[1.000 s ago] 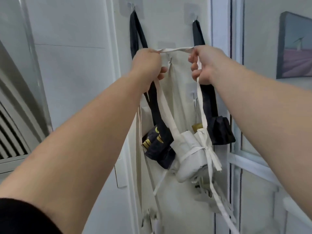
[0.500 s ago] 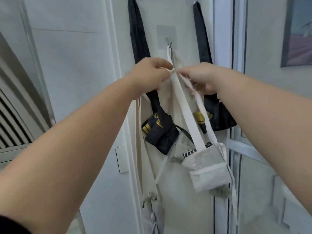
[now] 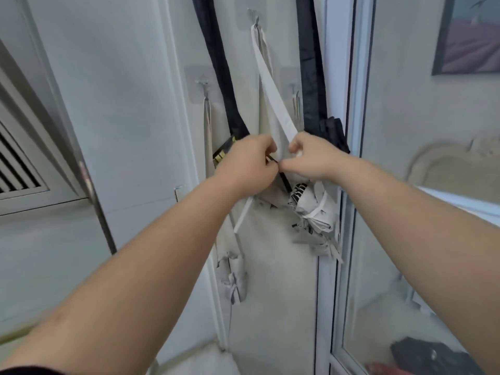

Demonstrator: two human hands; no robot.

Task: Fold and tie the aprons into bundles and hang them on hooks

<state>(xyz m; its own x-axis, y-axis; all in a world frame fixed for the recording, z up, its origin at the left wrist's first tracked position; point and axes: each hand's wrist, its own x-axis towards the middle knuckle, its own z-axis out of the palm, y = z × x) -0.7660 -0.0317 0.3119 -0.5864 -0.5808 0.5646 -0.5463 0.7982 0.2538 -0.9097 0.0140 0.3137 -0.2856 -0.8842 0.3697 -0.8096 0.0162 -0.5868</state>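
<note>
White apron bundle [image 3: 313, 209], folded and tied with its own tape, hanging against a pale door by a white strap [image 3: 270, 85] looped over the middle adhesive hook [image 3: 255, 20]. Black print on the bundle is too crumpled to read. Left hand [image 3: 246, 163] and right hand [image 3: 311, 158] meet at the strap's lower end, just above the bundle; fingers of both are curled and pinch the strap. Flanking black straps [image 3: 219, 63] carry black bundles, the left one [image 3: 223, 154] with illegible yellow markings. A beige bundle [image 3: 234, 277] hangs lower left from its own hook [image 3: 205, 89]. Framed picture [image 3: 470, 36] at upper right; vent grille [image 3: 16, 163] at far left.
</note>
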